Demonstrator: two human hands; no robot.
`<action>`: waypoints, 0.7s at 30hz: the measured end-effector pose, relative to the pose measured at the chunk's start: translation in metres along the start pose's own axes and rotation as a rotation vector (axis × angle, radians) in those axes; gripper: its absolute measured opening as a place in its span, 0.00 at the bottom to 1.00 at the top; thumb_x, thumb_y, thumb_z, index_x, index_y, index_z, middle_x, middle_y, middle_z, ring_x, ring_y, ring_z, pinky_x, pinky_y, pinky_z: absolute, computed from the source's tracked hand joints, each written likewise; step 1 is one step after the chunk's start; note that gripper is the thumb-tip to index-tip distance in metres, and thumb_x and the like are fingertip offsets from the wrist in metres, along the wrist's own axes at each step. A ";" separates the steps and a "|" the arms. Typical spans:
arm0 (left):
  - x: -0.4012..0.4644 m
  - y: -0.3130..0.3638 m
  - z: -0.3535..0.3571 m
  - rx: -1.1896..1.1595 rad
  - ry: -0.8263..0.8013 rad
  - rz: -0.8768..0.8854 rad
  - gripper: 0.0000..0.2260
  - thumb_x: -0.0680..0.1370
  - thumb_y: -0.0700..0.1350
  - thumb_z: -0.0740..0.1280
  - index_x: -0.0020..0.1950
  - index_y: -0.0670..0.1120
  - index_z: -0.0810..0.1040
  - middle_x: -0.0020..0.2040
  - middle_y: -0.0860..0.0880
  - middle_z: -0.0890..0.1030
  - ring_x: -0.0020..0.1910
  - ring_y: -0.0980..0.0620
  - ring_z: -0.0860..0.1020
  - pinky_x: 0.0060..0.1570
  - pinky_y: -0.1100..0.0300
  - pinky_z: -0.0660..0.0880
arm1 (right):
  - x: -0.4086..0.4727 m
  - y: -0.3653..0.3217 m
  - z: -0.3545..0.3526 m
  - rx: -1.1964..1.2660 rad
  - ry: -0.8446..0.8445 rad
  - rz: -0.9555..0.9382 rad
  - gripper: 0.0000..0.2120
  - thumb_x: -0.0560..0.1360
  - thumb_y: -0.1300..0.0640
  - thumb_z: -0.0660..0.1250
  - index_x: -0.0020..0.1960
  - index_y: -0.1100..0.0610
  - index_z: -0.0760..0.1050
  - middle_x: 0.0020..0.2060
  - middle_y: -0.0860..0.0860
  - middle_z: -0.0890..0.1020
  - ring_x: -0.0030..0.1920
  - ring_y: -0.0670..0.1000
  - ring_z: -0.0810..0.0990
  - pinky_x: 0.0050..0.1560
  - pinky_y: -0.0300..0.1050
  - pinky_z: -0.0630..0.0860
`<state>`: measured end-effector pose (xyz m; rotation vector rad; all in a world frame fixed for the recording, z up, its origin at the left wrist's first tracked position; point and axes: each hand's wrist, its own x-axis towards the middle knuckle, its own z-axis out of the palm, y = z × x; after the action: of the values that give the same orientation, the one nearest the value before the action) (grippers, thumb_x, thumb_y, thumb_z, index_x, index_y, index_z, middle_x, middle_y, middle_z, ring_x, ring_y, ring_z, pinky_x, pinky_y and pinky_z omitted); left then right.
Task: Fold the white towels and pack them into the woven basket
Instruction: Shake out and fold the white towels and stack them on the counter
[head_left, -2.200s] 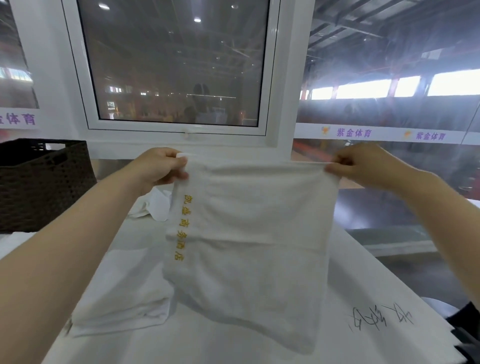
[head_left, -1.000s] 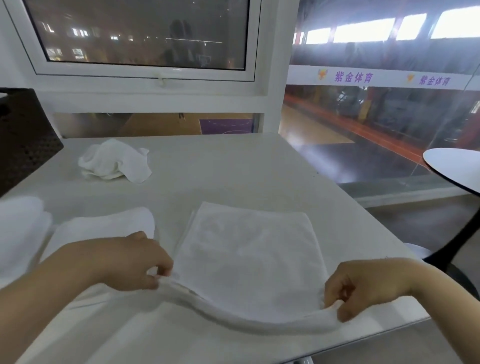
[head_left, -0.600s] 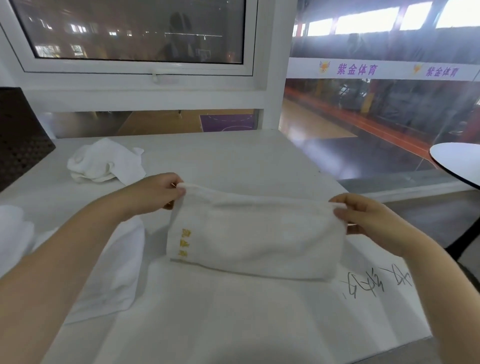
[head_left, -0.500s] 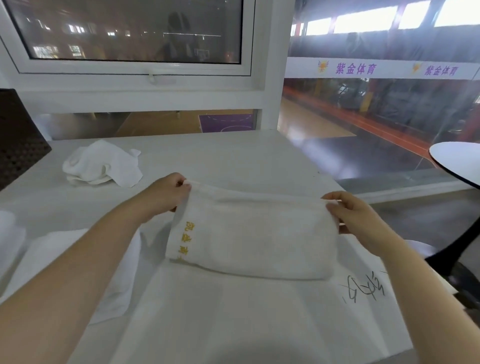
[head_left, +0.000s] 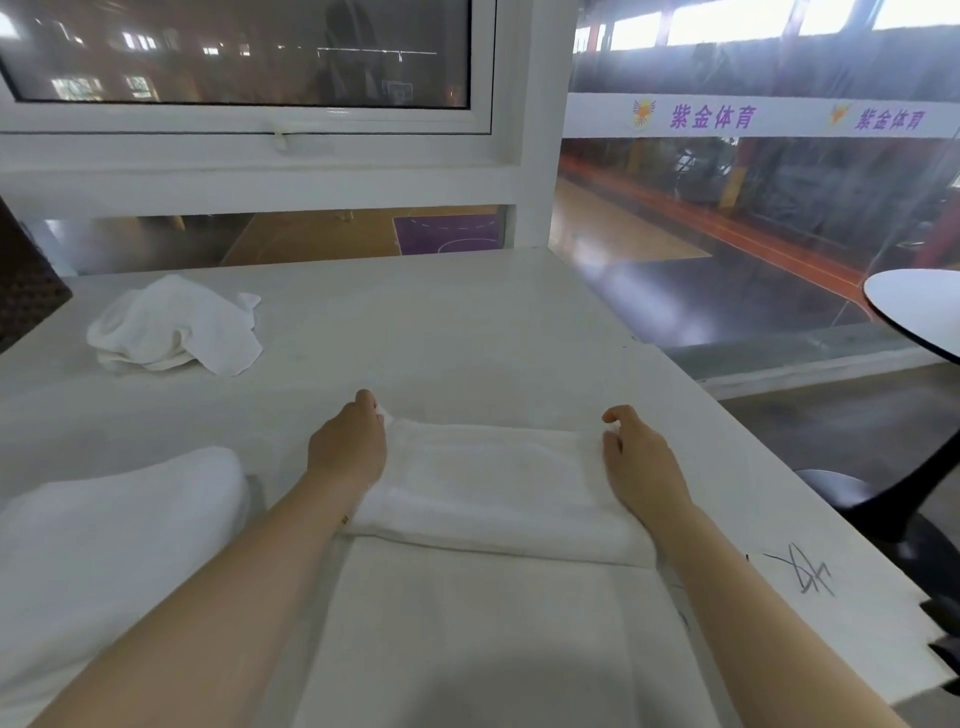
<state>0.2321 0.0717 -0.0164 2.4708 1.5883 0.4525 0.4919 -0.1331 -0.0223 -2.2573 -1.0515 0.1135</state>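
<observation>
towel (head_left: 493, 483): lifted edge now folded flat | hands (head_left: 347, 452) (head_left: 641, 467): lowered onto far corners

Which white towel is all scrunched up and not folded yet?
The crumpled towel at the table's far left. The towel under both hands lies flat and folded.

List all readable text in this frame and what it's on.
"紫金体育": purple characters on the white banner strip across the glass wall, beside an orange emblem.
"紫金体育": repeated further right on the same strip, blurrier.
Black handwritten scrawl on the white table: not legible.
Folded white towel under both hands: only a speck of yellow stitching shows by the left wrist, unreadable.
Crumpled white towel: no text visible.
</observation>
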 end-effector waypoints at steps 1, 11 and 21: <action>-0.001 0.001 0.000 0.045 -0.006 0.000 0.06 0.84 0.45 0.53 0.56 0.44 0.66 0.49 0.45 0.75 0.37 0.46 0.72 0.35 0.54 0.67 | 0.001 -0.002 0.000 -0.077 -0.013 -0.014 0.14 0.81 0.59 0.55 0.66 0.54 0.67 0.54 0.56 0.79 0.52 0.60 0.78 0.46 0.49 0.72; -0.053 0.070 0.014 0.142 -0.195 0.482 0.29 0.82 0.54 0.39 0.80 0.43 0.52 0.81 0.46 0.50 0.80 0.51 0.49 0.76 0.56 0.45 | -0.047 -0.094 0.046 -0.466 -0.248 -0.374 0.29 0.81 0.49 0.36 0.80 0.59 0.42 0.79 0.55 0.44 0.79 0.55 0.43 0.76 0.50 0.38; -0.057 0.042 0.024 0.123 -0.316 0.328 0.28 0.84 0.55 0.46 0.81 0.46 0.44 0.81 0.50 0.43 0.79 0.55 0.43 0.77 0.57 0.40 | -0.050 -0.078 0.064 -0.420 -0.358 -0.220 0.32 0.82 0.41 0.42 0.80 0.58 0.42 0.80 0.52 0.44 0.79 0.51 0.42 0.78 0.49 0.39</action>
<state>0.2545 0.0026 -0.0353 2.7370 1.1267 -0.0027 0.3856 -0.0994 -0.0367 -2.5278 -1.6352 0.2271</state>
